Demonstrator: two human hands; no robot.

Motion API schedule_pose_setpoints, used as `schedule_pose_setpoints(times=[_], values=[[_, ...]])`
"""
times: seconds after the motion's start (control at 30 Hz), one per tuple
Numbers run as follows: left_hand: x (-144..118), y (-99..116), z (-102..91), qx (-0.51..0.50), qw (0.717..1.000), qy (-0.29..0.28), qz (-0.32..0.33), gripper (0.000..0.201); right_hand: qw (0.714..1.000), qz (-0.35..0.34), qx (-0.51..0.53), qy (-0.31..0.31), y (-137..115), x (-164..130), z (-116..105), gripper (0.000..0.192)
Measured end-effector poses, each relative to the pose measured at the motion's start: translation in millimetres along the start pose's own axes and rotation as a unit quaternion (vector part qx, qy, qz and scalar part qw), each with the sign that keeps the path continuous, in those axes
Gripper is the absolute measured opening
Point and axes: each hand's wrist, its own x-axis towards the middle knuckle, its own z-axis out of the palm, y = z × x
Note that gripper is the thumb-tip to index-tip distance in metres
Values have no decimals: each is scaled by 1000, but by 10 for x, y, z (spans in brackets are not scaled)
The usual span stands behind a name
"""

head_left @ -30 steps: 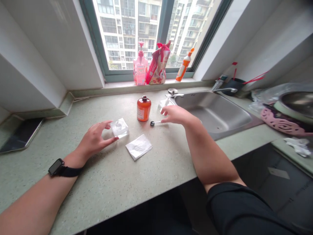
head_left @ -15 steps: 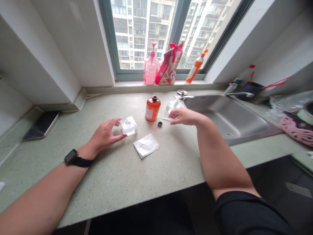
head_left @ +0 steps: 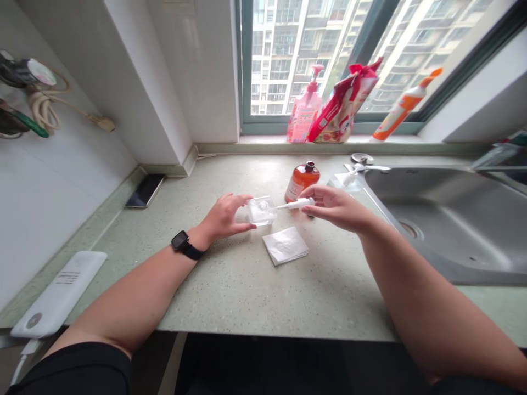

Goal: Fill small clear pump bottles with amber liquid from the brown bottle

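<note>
The white tube point(head_left: 294, 204) lies in the right hand point(head_left: 308, 204), pinched between thumb and fingertips just in front of the amber bottle point(head_left: 302, 181). The left hand point(head_left: 249, 212) has thumb and forefinger parted around the clear square bottle point(head_left: 262, 210), fingertips against its sides; this stands on the desk point(head_left: 242, 291), left and slightly forward of the amber bottle. The folded tissue point(head_left: 285, 246) lies in front of the amber bottle, near the clear bottle's front corner. Bare desk runs forward from the tissue to the front edge, and more lies behind the clear bottle, left of the amber one. The sink point(head_left: 444, 219) begins right of the amber bottle, beyond the right hand. The tube's long axis runs almost level, sideways across the amber bottle's front, its thin end pointing left toward the clear bottle; whether they touch I cannot tell.
</note>
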Motion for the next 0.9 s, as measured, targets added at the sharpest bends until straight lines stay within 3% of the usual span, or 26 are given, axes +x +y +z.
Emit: schedule_pose_setpoints(times=[0.23,0.47,0.77,0.9], values=[[5,33,-4,30,1000,-5,8,75,996,-48,-58,57,44,25,110,47],[19,93,-18,45,999,7,20,73,973,-139,-92,163,5,12,333,38],[44,170,35,23,1000,-8,5,74,963,-202,-30,178,1,67,643,29],[44,195,73,9,1000,-17,6,74,963,-198,-31,180,106,138,731,29]])
